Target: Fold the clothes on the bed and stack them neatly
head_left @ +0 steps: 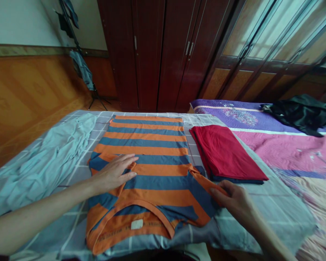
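Observation:
An orange and blue striped T-shirt lies spread on the bed, its neckline toward me and its hem at the far end. My left hand rests flat on the shirt's left side, fingers stretched out over a sleeve that is folded inward. At the shirt's right side, my right hand pinches the edge of the other sleeve between thumb and fingers. A pale label shows inside the collar.
A folded red garment lies on a dark one at the right. Crumpled pale cloth covers the bed's left side. Beyond are a dark wardrobe, a coat stand, and a purple-pink bed with a black garment.

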`<action>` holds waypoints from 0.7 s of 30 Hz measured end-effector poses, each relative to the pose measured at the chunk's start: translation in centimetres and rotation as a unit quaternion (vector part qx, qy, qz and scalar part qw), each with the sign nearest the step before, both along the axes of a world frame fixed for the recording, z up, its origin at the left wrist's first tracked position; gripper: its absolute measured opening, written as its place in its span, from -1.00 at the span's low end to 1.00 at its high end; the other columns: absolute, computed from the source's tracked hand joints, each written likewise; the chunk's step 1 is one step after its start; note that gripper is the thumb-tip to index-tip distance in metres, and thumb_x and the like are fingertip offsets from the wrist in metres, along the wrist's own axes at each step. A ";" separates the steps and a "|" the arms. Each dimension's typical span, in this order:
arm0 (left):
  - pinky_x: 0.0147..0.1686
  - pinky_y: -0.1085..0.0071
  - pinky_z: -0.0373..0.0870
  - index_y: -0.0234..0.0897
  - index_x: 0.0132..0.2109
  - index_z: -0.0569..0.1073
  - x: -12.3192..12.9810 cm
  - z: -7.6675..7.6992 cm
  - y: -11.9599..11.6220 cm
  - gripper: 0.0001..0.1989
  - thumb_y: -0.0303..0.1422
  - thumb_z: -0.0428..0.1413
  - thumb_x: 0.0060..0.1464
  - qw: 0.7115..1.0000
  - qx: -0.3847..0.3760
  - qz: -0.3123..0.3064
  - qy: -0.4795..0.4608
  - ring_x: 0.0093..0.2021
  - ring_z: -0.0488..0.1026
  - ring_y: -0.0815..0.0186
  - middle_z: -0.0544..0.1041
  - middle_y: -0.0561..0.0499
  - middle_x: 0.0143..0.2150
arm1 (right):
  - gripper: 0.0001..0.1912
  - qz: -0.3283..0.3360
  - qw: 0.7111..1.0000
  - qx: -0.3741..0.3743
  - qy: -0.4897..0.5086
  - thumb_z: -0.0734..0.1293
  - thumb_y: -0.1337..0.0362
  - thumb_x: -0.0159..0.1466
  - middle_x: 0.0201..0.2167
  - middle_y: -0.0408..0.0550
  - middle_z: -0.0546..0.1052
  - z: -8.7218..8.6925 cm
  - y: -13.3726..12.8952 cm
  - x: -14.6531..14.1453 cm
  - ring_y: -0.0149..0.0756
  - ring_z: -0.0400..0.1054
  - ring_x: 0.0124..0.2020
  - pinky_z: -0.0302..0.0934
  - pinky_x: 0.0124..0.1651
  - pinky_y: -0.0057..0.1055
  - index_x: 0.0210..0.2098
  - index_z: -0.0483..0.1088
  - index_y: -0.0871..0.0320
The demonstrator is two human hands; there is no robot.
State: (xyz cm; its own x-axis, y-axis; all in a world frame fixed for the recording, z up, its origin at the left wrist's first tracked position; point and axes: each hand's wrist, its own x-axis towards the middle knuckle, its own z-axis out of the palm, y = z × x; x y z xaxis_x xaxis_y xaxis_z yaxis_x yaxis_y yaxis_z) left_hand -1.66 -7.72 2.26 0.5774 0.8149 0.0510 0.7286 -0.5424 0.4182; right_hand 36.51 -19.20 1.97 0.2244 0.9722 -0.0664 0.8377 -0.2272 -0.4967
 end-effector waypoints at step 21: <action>0.21 0.11 0.13 -0.17 0.22 0.25 3.0 2.1 -2.8 -0.54 -0.42 -0.02 0.17 0.986 0.049 -0.161 0.022 0.23 0.22 0.14 0.26 -0.12 0.26 | -0.63 0.394 0.919 -0.009 -0.008 0.36 0.23 0.11 -0.12 -0.02 0.47 7.0 12.3 -6.2 -0.28 0.36 -0.12 0.21 -0.06 -0.40 -0.08 0.44 0.17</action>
